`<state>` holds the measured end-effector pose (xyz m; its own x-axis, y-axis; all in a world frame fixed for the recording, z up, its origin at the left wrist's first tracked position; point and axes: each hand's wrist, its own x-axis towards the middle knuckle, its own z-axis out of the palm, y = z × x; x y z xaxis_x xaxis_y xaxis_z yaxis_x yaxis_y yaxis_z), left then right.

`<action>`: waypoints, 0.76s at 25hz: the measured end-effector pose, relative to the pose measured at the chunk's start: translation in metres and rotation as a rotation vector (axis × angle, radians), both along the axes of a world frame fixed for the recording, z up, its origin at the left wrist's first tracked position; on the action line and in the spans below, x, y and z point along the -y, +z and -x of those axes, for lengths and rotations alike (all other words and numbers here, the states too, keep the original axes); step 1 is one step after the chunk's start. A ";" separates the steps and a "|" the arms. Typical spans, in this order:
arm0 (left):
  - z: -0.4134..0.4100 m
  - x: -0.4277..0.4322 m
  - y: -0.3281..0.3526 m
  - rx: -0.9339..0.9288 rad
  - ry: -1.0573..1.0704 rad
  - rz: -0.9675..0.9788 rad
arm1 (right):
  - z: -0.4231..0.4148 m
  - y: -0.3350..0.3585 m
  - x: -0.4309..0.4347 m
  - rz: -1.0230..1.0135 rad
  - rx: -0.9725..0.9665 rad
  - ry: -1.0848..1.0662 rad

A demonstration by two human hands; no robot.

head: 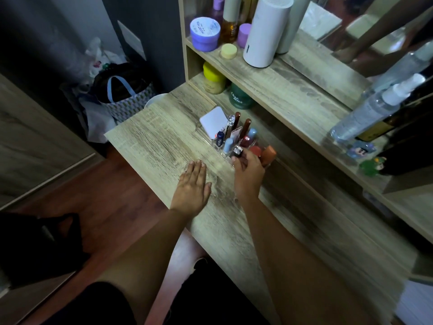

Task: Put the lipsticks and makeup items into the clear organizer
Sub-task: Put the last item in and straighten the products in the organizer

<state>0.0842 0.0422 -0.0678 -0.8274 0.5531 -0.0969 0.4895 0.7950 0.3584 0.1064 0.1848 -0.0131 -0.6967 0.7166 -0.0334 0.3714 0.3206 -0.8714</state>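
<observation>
The clear organizer (pixel 203 130) stands on the wooden desk (pixel 164 137), under the shelf. Upright in it are a white compact (pixel 213 120), a dark blue lip balm (pixel 219 138), brown-capped tubes (pixel 245 127), pale blue tubes (pixel 228 144) and an orange tube (pixel 268 155). My right hand (pixel 248 172) is at the organizer's near end, fingers closed on a silver-topped lipstick (pixel 238 151) held over a slot. Flat on the desk, just left of it, rests my left hand (pixel 194 184), palm down, fingers together, holding nothing.
Above the desk a shelf (pixel 281 83) carries a purple jar (pixel 205 34), a white cylinder (pixel 264 31) and bottles. Spray bottles (pixel 375 109) stand at the right by a mirror. A patterned bag (pixel 128 99) sits on the floor at the left.
</observation>
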 end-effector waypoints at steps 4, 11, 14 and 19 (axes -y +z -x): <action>0.000 0.001 -0.002 -0.001 -0.001 0.011 | 0.005 0.003 0.004 -0.039 0.051 -0.001; 0.000 0.000 -0.004 0.007 0.010 0.012 | 0.012 0.002 0.007 -0.084 0.154 -0.037; 0.001 0.000 -0.004 0.008 0.009 0.011 | 0.014 0.004 0.009 -0.089 0.180 -0.072; 0.000 0.000 -0.004 0.010 0.011 0.011 | 0.017 0.006 0.010 -0.079 0.197 -0.096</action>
<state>0.0837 0.0423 -0.0717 -0.8323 0.5431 -0.1111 0.4774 0.8041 0.3544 0.0897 0.1743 -0.0069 -0.6106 0.7852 -0.1029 0.5638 0.3398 -0.7527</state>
